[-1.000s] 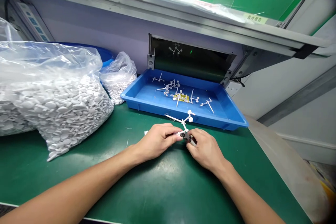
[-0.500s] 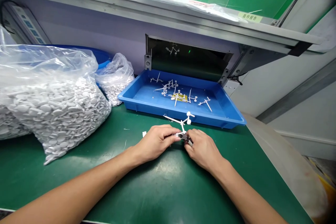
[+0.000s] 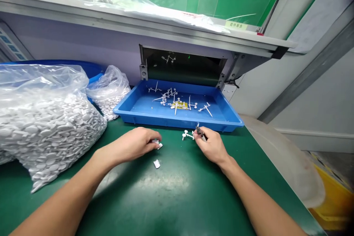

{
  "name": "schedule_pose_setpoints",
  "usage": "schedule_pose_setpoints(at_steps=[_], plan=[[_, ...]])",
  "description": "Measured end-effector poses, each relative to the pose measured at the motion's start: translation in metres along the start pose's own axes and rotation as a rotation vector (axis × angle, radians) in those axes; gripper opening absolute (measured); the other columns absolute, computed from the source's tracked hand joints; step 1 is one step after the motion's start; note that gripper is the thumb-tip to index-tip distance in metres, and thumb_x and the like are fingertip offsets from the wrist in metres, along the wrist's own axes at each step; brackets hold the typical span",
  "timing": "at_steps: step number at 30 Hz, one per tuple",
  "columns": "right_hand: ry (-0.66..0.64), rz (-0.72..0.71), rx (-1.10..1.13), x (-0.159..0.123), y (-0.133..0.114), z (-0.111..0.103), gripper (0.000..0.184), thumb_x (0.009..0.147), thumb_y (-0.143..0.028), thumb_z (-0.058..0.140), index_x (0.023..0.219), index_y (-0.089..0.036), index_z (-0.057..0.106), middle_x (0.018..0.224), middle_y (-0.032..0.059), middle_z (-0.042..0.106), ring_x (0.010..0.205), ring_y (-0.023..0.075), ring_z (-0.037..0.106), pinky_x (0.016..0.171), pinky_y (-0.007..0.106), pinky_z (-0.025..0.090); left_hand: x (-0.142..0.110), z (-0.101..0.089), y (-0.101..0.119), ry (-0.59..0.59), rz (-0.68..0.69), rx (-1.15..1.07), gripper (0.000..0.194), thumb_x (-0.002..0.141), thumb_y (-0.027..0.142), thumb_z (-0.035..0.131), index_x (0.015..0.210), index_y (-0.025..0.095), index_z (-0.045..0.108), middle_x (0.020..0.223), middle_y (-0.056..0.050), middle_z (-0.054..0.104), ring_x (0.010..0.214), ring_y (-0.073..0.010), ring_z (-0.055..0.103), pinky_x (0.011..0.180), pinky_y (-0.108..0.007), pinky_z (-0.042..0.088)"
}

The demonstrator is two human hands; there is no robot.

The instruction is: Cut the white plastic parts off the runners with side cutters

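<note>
My left hand [image 3: 136, 143] rests on the green mat with its fingers curled round a small white plastic piece [image 3: 158, 143] at the fingertips. Another white piece [image 3: 156, 163] lies loose on the mat just below it. My right hand [image 3: 210, 145] is closed on small dark cutters [image 3: 200, 132], with a white plastic runner [image 3: 187, 134] at their tip, close to the front wall of the blue tray [image 3: 143, 115]. The two hands are apart.
The blue tray holds several white runners under a dark machine chute [image 3: 182, 67]. A large clear bag of white parts [image 3: 47, 121] and a smaller bag [image 3: 110, 90] lie at the left. The bench edge drops off at the right.
The hands were together on one runner held above the mat. They have since separated: the left hand moved left with a small piece, the right holds cutters and runner. A piece now lies on the mat.
</note>
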State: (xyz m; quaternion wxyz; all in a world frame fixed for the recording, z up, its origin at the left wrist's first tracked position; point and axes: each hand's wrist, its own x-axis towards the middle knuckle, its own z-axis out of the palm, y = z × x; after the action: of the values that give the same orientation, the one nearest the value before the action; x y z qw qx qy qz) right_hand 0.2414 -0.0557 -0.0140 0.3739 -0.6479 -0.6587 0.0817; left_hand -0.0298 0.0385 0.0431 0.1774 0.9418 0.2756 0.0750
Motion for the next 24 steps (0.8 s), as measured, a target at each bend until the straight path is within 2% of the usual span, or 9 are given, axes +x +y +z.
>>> schedule_pose_setpoints(at_steps=[2, 4, 5, 8, 11, 13, 16, 19, 24], plan=[[0.078, 0.056, 0.026, 0.0, 0.002, 0.0, 0.022, 0.088, -0.032, 0.051, 0.104, -0.023, 0.063, 0.08, -0.0014, 0.064, 0.067, 0.0134, 0.055, 0.066, 0.023, 0.039, -0.004, -0.001, -0.011, -0.055, -0.064, 0.071, 0.019, 0.086, 0.041, 0.06, 0.09, 0.026, 0.071, 0.073, 0.0, 0.069, 0.064, -0.0191, 0.062, 0.054, -0.023, 0.037], [0.065, 0.105, -0.002, 0.0, 0.003, 0.002, 0.035, 0.086, -0.034, 0.054, 0.119, -0.026, 0.059, 0.084, -0.0012, 0.067, 0.069, 0.0148, 0.058, 0.068, 0.024, 0.041, -0.004, 0.001, -0.017, -0.066, -0.105, 0.104, 0.025, 0.079, 0.048, 0.066, 0.092, 0.027, 0.071, 0.069, 0.0, 0.068, 0.062, -0.0201, 0.062, 0.05, -0.023, 0.033], [0.034, 0.118, -0.037, 0.0, 0.003, 0.003, 0.037, 0.085, -0.033, 0.056, 0.12, -0.026, 0.059, 0.084, -0.001, 0.068, 0.071, 0.0156, 0.059, 0.068, 0.025, 0.041, -0.002, 0.002, -0.016, -0.05, -0.114, 0.102, 0.03, 0.077, 0.051, 0.067, 0.096, 0.027, 0.071, 0.069, 0.0, 0.068, 0.062, -0.0202, 0.062, 0.05, -0.023, 0.033], [-0.071, 0.115, -0.147, 0.0, 0.004, 0.006, 0.026, 0.082, -0.028, 0.057, 0.105, -0.027, 0.068, 0.084, 0.0002, 0.069, 0.073, 0.0173, 0.061, 0.067, 0.025, 0.04, 0.007, 0.014, -0.003, 0.088, -0.089, 0.047, 0.033, 0.083, 0.052, 0.061, 0.101, 0.025, 0.069, 0.073, -0.001, 0.068, 0.066, -0.0185, 0.062, 0.056, -0.023, 0.039], [-0.115, 0.126, -0.162, -0.001, 0.001, 0.009, 0.022, 0.08, -0.025, 0.055, 0.096, -0.026, 0.07, 0.081, 0.0, 0.069, 0.071, 0.0165, 0.06, 0.065, 0.024, 0.039, 0.018, 0.037, 0.02, 0.207, 0.0, -0.013, 0.025, 0.091, 0.039, 0.055, 0.105, 0.021, 0.066, 0.09, -0.004, 0.068, 0.081, -0.0183, 0.064, 0.071, -0.024, 0.045], [-0.138, 0.155, -0.124, -0.002, -0.004, 0.012, 0.022, 0.08, -0.025, 0.053, 0.095, -0.025, 0.07, 0.076, -0.0011, 0.068, 0.066, 0.0153, 0.058, 0.061, 0.023, 0.037, 0.025, 0.056, 0.031, 0.212, 0.017, -0.02, 0.021, 0.09, 0.031, 0.056, 0.106, 0.02, 0.064, 0.093, -0.005, 0.068, 0.084, -0.0193, 0.064, 0.074, -0.025, 0.046], [-0.2, 0.185, -0.042, -0.004, -0.012, 0.014, 0.02, 0.082, -0.028, 0.051, 0.087, -0.022, 0.07, 0.07, -0.0021, 0.066, 0.062, 0.0141, 0.056, 0.056, 0.023, 0.035, 0.035, 0.076, 0.036, 0.198, -0.036, 0.0, 0.016, 0.089, 0.032, 0.057, 0.096, 0.019, 0.063, 0.087, -0.005, 0.066, 0.077, -0.0201, 0.063, 0.068, -0.026, 0.046], [-0.264, 0.183, 0.02, -0.007, -0.021, 0.017, 0.021, 0.082, -0.03, 0.05, 0.082, -0.021, 0.069, 0.067, -0.0031, 0.063, 0.06, 0.0134, 0.053, 0.054, 0.022, 0.034, 0.037, 0.081, 0.032, 0.202, -0.071, 0.027, 0.021, 0.093, 0.034, 0.052, 0.084, 0.018, 0.062, 0.082, -0.005, 0.065, 0.074, -0.0194, 0.063, 0.067, -0.026, 0.046], [-0.274, 0.16, 0.056, -0.009, -0.03, 0.02, 0.019, 0.08, -0.026, 0.051, 0.087, -0.023, 0.069, 0.066, -0.0051, 0.062, 0.059, 0.0122, 0.052, 0.054, 0.021, 0.034, 0.032, 0.072, 0.035, 0.192, -0.111, 0.115, 0.02, 0.09, 0.035, 0.054, 0.086, 0.018, 0.063, 0.082, -0.005, 0.062, 0.072, -0.02, 0.062, 0.064, -0.027, 0.046]])
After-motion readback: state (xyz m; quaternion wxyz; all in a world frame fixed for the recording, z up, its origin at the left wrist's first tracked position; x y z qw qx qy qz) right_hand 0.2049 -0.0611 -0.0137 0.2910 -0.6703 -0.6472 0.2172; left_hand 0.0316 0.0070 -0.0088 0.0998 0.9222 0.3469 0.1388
